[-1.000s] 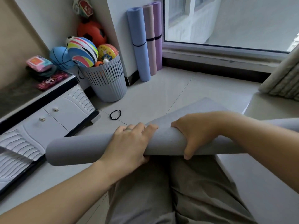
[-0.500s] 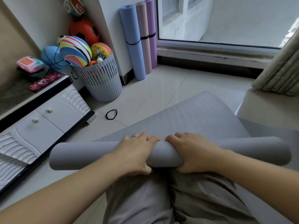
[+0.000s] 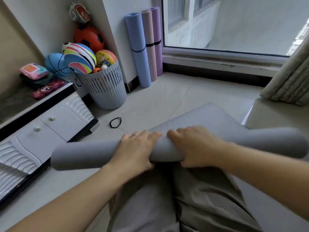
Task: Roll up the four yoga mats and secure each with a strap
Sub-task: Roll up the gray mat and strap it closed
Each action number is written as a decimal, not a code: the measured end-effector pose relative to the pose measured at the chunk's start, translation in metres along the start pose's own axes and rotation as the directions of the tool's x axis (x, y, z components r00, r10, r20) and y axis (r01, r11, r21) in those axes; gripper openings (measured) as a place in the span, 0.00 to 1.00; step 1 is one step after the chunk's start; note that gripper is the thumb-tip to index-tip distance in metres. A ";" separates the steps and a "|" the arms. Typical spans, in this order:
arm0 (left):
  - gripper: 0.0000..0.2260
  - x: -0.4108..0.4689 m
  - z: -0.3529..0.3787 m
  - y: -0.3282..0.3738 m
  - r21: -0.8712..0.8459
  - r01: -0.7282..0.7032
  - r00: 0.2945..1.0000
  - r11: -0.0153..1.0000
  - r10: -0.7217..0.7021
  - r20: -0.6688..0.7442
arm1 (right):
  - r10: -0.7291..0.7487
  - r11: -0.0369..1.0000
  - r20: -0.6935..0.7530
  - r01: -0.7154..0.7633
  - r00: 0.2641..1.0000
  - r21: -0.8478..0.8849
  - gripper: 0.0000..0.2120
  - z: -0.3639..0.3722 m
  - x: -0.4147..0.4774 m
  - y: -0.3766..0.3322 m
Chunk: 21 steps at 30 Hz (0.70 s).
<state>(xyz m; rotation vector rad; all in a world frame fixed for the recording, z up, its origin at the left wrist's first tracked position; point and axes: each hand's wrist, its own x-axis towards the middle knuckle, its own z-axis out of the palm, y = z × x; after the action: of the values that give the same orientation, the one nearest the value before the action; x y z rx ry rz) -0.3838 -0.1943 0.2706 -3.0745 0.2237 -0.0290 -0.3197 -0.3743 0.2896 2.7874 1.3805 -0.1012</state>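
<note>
- The grey mat lay across the person's lap, mostly rolled. Its left end hung out over the edge of the white cabinet, and its right end reached toward the right side of the view.
- A short flat tail of the mat ran forward over the tiled floor, its far edge well short of the window frame.
- Open tile lay between that tail and the wall ahead.
- A loose black strap lay on the floor just beyond the roll, between the cabinet corner and the mat's tail.
- A slatted basket full of balls stood near the cabinet.
- Beside the basket, the blue mat, pink mat and purple mat leaned upright in the corner, each with a dark band around it.
- A curtain hung at the right.
- The left hand and right hand gripped the middle of the roll close together. On both, the fingers curled over the top and the thumbs tucked beneath, and the forearms reached forward over the knees.
</note>
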 end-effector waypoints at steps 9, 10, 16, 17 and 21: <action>0.49 -0.032 0.003 0.007 0.084 -0.253 0.967 0.964 0.255 -0.020 | -0.058 0.979 0.494 -0.048 0.868 0.199 0.34 -0.022 -0.008 0.008; 0.50 -0.037 0.012 0.011 0.065 -0.252 0.968 0.966 0.250 0.036 | -0.082 0.968 0.534 -0.062 0.842 0.245 0.36 -0.009 -0.010 0.003; 0.42 -0.040 0.020 0.023 0.021 -0.190 0.979 0.982 0.188 0.079 | -0.059 0.944 0.433 -0.090 0.900 0.316 0.42 0.012 -0.028 0.002; 0.41 -0.038 0.019 0.024 -0.003 -0.183 0.980 0.983 0.182 0.074 | -0.032 0.972 0.368 -0.057 0.929 0.228 0.45 0.012 -0.034 0.000; 0.40 -0.027 0.016 0.018 -0.050 -0.169 0.978 0.984 0.174 0.118 | 0.027 0.998 0.131 -0.019 0.991 -0.059 0.43 0.022 -0.046 -0.023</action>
<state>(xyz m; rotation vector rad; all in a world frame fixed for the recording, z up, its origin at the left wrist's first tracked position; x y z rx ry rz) -0.4123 -0.2071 0.2534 -3.0690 0.4865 0.1731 -0.3672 -0.3978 0.2706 2.6948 1.2995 -0.2356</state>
